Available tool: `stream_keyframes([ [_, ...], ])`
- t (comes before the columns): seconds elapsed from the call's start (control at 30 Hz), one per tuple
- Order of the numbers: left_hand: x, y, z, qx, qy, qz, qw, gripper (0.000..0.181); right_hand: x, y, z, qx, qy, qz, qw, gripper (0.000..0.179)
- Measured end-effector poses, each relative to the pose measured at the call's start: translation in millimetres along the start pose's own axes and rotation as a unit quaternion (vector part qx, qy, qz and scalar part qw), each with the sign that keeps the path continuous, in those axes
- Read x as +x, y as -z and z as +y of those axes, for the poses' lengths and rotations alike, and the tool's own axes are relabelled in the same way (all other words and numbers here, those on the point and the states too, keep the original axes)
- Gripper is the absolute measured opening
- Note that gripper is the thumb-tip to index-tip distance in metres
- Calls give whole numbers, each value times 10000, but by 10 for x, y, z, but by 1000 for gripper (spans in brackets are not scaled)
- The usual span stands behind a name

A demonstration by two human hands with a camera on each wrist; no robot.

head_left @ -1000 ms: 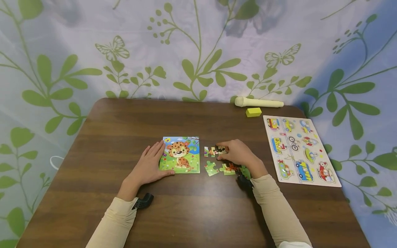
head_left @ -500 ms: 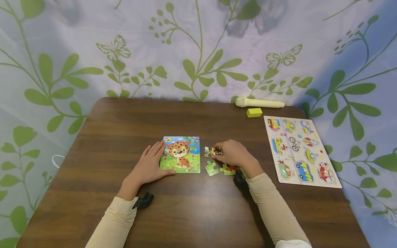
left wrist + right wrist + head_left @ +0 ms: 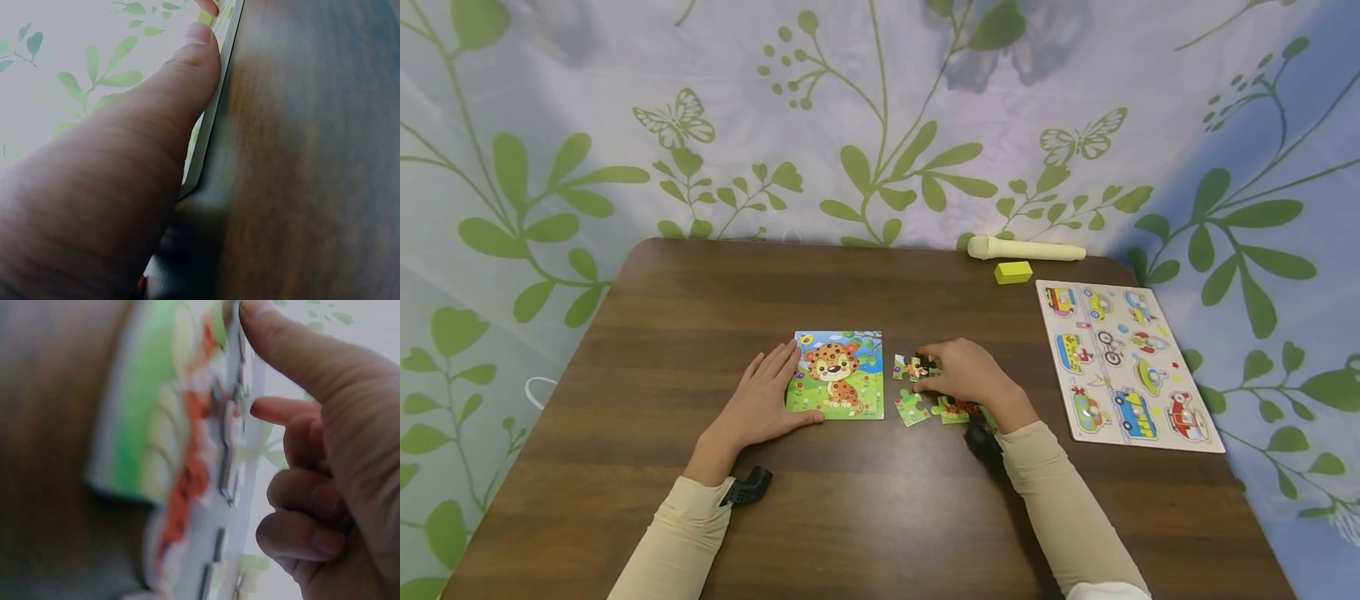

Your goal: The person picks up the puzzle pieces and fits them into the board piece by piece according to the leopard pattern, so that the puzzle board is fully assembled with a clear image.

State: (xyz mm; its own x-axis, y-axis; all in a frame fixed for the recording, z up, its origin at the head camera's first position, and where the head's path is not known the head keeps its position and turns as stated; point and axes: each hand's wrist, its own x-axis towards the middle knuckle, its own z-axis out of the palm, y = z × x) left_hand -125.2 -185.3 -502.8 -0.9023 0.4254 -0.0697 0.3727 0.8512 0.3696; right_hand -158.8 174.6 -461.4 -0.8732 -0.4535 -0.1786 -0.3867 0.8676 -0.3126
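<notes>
My left hand (image 3: 756, 392) lies with straight fingers along the left side of a square leopard picture puzzle (image 3: 853, 400), thumb on its lower edge. In the left wrist view the thumb (image 3: 181, 75) lies along the puzzle's rim. To the right, my right hand (image 3: 970, 373) pinches a jigsaw piece (image 3: 924, 365) between thumb and fingers, right up against another jigsaw piece (image 3: 900, 367) at its left. Below lie a green jigsaw piece (image 3: 912, 408) and one with orange leopard spots (image 3: 953, 410), partly under the hand. The right wrist view shows the curled fingers (image 3: 306, 494) over the pieces.
A wooden peg puzzle board with vehicles (image 3: 1120, 375) lies at the right of the brown table (image 3: 850, 517). At the back right are a yellow block (image 3: 1013, 272) and a cream microphone-shaped stick (image 3: 1026, 248). A leaf-patterned cloth (image 3: 820, 125) hangs behind.
My right hand has shifted slightly left, bringing the pinched jigsaw piece closer against the piece beside it, then stayed there. The left hand has not moved.
</notes>
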Motion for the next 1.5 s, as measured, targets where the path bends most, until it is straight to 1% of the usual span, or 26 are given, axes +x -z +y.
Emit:
stream_keyframes([
  [0.07, -4, 0, 1, -7, 38, -38, 10000, 121, 13, -4, -10, -2, -19, 8, 10000, 61],
  [0.2, 2, -2, 3, -21, 71, -99, 9999, 120, 46, 9, -48, -224, -53, -45, 9997, 51],
  [0.33, 8, -2, 8, -33, 39, -106, 9999, 120, 50, 26, -66, -326, -44, -270, 9991, 50],
  [0.43, 6, -1, 14, -33, 32, -69, 10000, 120, 41, 22, -66, -338, 48, -328, 9989, 50],
  [0.53, 3, -1, 19, -52, 31, -26, 10000, 120, 41, 9, -64, -333, 131, -264, 9990, 50],
  [0.6, 2, -2, 20, -62, 11, -37, 10000, 120, 37, 2, -58, -374, 119, -192, 9990, 51],
  [0.73, 9, -13, 33, -107, -22, -67, 9999, 120, -4, 7, -13, -263, -48, 6, 9996, 49],
  [0.83, 10, -17, 33, -90, -22, -76, 9999, 120, -50, 30, 8, -56, -179, 80, 9998, 43],
  [1.03, 4, -2, 9, 8, 7, -32, 10000, 120, -65, 31, -22, 191, -272, 36, 9994, 31],
  [1.27, -6, 1, 26, -43, -26, -27, 10000, 120, -40, -9, -32, 84, -189, 88, 9997, 23],
  [1.4, -1, 3, 25, -46, -38, 65, 10000, 118, -38, -19, -22, -64, -65, 164, 9998, 19],
  [1.5, 1, -2, 28, -81, -48, 77, 9999, 119, -41, -28, -9, -123, -16, 191, 9997, 20],
])
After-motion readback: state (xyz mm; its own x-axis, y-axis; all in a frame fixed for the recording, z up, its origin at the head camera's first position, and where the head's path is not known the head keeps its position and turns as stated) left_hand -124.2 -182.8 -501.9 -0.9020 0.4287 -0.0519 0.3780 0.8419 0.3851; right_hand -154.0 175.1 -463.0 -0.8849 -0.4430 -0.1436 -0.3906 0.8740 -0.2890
